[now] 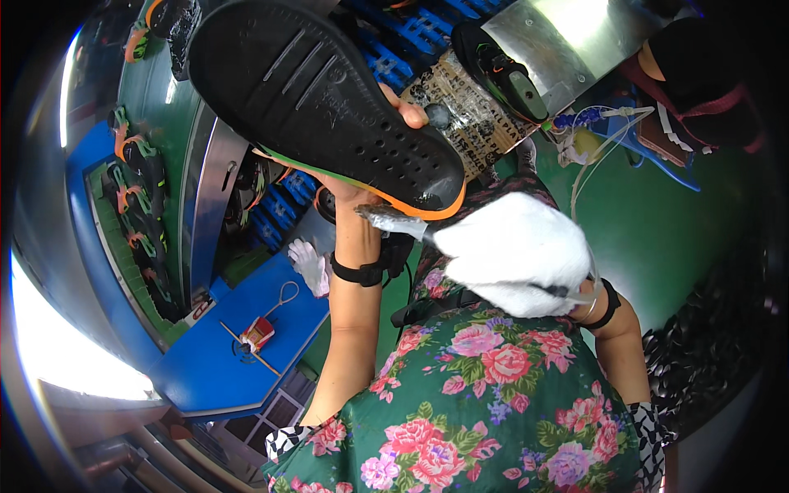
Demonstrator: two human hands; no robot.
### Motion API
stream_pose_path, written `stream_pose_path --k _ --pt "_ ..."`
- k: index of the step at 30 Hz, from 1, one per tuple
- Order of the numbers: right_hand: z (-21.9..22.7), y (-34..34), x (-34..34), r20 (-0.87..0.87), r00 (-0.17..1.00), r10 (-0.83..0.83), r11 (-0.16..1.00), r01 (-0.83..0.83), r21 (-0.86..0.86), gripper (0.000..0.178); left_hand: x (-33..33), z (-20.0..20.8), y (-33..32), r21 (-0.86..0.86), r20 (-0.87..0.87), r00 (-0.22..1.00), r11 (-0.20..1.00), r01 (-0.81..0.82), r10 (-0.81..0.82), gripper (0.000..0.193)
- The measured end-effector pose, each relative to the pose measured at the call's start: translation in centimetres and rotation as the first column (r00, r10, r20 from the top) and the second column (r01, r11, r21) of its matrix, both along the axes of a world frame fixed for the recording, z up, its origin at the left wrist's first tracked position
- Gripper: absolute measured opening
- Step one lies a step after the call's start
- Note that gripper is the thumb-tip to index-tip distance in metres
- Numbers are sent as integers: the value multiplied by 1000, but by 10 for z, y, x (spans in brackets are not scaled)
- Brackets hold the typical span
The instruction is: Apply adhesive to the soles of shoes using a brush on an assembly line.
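A black shoe sole (329, 107) with an orange and green edge is tilted up in front of me, its holes and grooves facing me. My left hand (352, 191) is closed around it from behind, fingertips showing over its right side. My right hand (518, 255), in a white glove, is closed on a grey-tipped brush (394, 220). The brush tip lies by the sole's orange rim, close to my left wrist; whether they touch I cannot tell. The glove hides most of the brush handle.
A black shoe (501, 70) rests on a taped cardboard piece (468, 115) beside a metal surface (567, 49). The blue table (205, 353) at left holds a pale glove (310, 267) and a red container (257, 333). Shoe parts (136, 189) line a green machine. Another person (699, 82) is at upper right.
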State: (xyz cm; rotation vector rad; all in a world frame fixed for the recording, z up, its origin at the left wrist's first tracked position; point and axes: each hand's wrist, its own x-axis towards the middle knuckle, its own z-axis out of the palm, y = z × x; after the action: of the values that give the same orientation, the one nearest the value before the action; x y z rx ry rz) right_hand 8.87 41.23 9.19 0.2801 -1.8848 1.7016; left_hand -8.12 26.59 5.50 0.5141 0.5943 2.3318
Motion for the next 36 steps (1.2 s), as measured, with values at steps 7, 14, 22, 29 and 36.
stream_pose_path --k 7,14,22,29,36 --pt "14 20 5 264 964 6 995 -33 99 21 -7 -3 1 -22 -109 994 1000 -16 14 77" --pt "11 17 4 277 961 -13 996 -12 90 23 -7 7 4 -165 -189 982 985 -55 23 68" --pt "0 24 6 327 936 129 932 -2 -361 16 -7 5 7 -79 -107 994 997 23 -31 58" --pt "8 27 5 223 948 226 972 -205 -113 18 -9 4 11 -146 -133 987 987 71 -90 65" --pt "-13 23 4 30 997 73 961 -78 265 23 -5 8 5 -242 64 981 951 191 -181 95"
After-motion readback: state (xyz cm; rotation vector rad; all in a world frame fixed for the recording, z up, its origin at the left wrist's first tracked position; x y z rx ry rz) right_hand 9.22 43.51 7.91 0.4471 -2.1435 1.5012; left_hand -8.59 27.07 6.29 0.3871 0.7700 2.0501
